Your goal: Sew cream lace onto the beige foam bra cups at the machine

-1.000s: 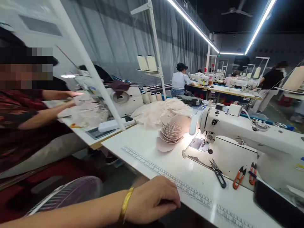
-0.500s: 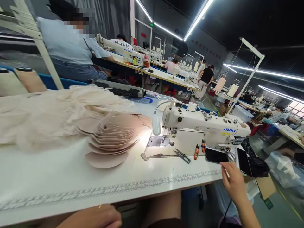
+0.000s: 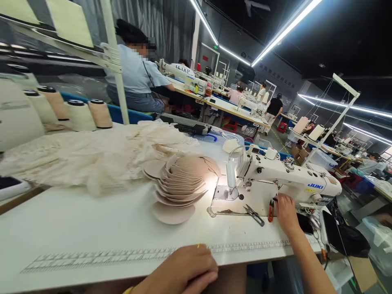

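Note:
My left hand rests closed at the near edge of the white sewing table, with nothing visible in it. My right hand reaches onto the table beside the red-handled thread snips, its fingertips at a dark object under the white sewing machine. Whether the fingers grip it is hidden. Black scissors lie just left of the snips. A stack of beige foam cups sits left of the needle plate, next to a heap of cream lace fabric.
Thread cones stand at the table's far left behind a white rack post. A printed ruler strip runs along the near edge. A black bag hangs at the right end. Other people sit at machines beyond.
The view has swung from the left neighbour to the sewing machine. My right hand has moved up from below the table's right end onto the table by the snips. My left hand stays low.

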Action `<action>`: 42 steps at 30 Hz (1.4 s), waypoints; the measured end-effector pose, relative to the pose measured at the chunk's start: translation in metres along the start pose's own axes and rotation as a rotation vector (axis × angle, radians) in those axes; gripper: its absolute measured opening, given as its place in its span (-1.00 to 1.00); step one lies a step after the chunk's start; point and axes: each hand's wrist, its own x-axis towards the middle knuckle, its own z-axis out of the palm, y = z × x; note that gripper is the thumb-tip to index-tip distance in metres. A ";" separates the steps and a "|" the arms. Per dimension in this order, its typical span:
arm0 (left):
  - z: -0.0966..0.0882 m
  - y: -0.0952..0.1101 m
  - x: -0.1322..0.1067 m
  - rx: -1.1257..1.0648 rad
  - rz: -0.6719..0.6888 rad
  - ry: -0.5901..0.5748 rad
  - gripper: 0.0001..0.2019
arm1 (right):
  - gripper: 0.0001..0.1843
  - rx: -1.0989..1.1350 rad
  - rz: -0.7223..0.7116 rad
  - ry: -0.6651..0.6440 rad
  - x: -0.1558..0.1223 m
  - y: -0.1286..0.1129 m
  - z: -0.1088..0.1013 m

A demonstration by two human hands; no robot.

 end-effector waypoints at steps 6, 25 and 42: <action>0.039 -0.014 0.107 0.132 -0.200 -0.171 -0.77 | -0.73 0.173 -0.034 0.121 -0.021 -0.030 -0.019; 0.036 0.014 0.115 0.389 0.236 -0.185 -0.79 | -0.76 0.526 -0.318 -0.147 -0.068 -0.059 -0.049; 0.070 -0.020 0.169 0.427 -0.386 -0.251 -0.44 | -0.29 0.249 -0.028 0.113 -0.031 0.016 0.076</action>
